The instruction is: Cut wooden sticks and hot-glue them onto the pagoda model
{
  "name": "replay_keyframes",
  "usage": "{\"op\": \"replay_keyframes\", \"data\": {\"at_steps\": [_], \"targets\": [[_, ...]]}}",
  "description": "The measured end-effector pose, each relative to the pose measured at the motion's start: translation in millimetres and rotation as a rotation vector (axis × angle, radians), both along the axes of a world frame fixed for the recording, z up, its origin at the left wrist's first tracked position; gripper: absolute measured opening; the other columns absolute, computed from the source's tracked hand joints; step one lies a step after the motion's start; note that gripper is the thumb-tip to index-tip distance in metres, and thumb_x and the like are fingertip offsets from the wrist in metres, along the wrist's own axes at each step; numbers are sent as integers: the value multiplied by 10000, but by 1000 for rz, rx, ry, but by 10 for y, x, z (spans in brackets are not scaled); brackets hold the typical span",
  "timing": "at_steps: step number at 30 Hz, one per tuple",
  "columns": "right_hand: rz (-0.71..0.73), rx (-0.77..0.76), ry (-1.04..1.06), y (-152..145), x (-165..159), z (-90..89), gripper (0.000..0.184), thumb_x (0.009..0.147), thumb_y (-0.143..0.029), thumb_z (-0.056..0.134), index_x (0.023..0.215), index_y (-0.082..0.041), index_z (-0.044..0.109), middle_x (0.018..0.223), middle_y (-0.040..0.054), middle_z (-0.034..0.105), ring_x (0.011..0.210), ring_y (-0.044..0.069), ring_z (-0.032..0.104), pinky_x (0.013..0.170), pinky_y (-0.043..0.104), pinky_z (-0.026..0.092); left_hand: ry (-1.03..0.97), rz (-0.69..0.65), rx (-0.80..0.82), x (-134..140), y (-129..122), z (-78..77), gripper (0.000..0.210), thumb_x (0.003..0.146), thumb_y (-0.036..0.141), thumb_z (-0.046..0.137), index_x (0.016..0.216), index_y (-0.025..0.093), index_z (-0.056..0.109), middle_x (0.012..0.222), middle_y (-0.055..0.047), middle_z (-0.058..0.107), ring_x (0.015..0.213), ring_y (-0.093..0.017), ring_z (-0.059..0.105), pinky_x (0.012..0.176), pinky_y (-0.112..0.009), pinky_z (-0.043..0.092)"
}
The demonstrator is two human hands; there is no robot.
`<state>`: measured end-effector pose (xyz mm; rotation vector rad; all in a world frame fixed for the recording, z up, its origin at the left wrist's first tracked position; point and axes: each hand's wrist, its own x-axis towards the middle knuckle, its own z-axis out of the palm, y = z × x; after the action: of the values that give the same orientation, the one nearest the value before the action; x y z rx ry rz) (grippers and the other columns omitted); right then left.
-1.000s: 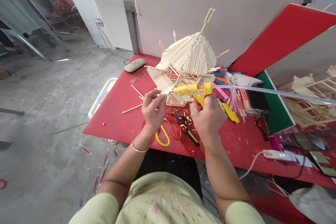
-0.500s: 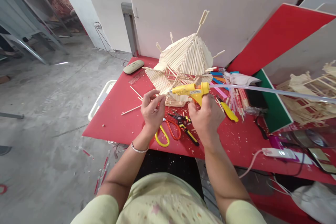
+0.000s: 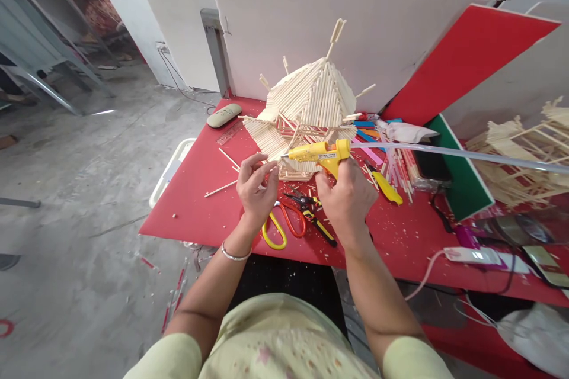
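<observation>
The head camera is looking down on a flat, matte red tabletop [image 3: 178, 207] where a peaked structure of pale wooden sticks [image 3: 315, 98] is standing just beyond the hands. The right hand [image 3: 351, 195] is grasping the handle of a yellow plastic glue gun [image 3: 317, 153], its fingers curling around the grip, presumably so that the trigger is staying within reach; whether it is being squeezed, I cannot tell. The glue gun is hanging nearly level in the air in front of the structure, its slim metal nozzle [image 3: 285, 156] pointing at the left hand [image 3: 258, 189], apparently to bring tip and fingertips to one spot. There the left fingers are bending in toward the thumb, close by the nozzle; whether they are pinching something thin is too small to tell. A long, translucent glue stick [image 3: 427, 150] is trailing rightward from the gun's back, likely jutting out because it is feeding from behind. A silver-coloured bangle [image 3: 235, 258] is circling the left wrist. On the structure, slim round rods are lying side by side, forming ribbed, sloping faces, while short sticks are poking out around its edges. Nearer the person, scissors with smooth red and yellow loops [image 3: 283, 231] are lying beside black-and-yellow pliers [image 3: 323, 231], seemingly placed for easy reach, and pale crumbs are speckling the red surface.
</observation>
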<state>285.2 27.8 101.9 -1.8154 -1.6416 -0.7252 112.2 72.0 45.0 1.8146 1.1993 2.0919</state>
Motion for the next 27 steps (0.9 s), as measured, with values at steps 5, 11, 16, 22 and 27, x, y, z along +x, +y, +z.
{"op": "replay_keyframes", "data": {"at_steps": [5, 11, 16, 22, 27], "targets": [[14, -8, 12, -2, 5, -1, 348, 936, -354, 508, 1174, -126, 618, 930, 116, 695, 723, 196, 600, 602, 319, 365, -53, -44, 6, 5, -28, 30, 132, 927, 201, 680, 1042, 225, 742, 1127, -70, 643, 820, -108, 624, 571, -221, 506], [6, 35, 17, -4, 37, 14, 337, 941, -348, 509, 1151, -116, 634, 925, 116, 701, 735, 198, 612, 612, 319, 371, -50, -21, 4, 16, -12, 26, 109, 920, 212, 695, 1019, 211, 741, 1116, -75, 650, 805, -104, 625, 559, -216, 505], [-2, 37, 16, -1, 41, 15, 330, 933, -339, 517, 1152, -123, 636, 917, 106, 694, 723, 193, 597, 614, 323, 373, -47, -14, -15, 20, -12, 27, 103, 922, 237, 699, 1011, 212, 744, 1113, -75, 650, 797, -104, 628, 560, -219, 513], [19, -33, 69, 20, 14, -18, 357, 937, -330, 497, 1195, -120, 626, 949, 123, 673, 745, 196, 578, 617, 326, 376, -31, -7, -24, 15, -2, 17, 101, 934, 261, 687, 1000, 212, 746, 1113, -82, 648, 810, -117, 634, 568, -234, 518], [12, -45, 72, 20, 17, -24, 354, 943, -336, 495, 1193, -123, 628, 941, 116, 667, 738, 194, 573, 624, 324, 370, -8, -13, -10, 2, 5, 4, 108, 940, 247, 675, 1016, 218, 745, 1131, -82, 644, 816, -120, 635, 579, -241, 526]]}}
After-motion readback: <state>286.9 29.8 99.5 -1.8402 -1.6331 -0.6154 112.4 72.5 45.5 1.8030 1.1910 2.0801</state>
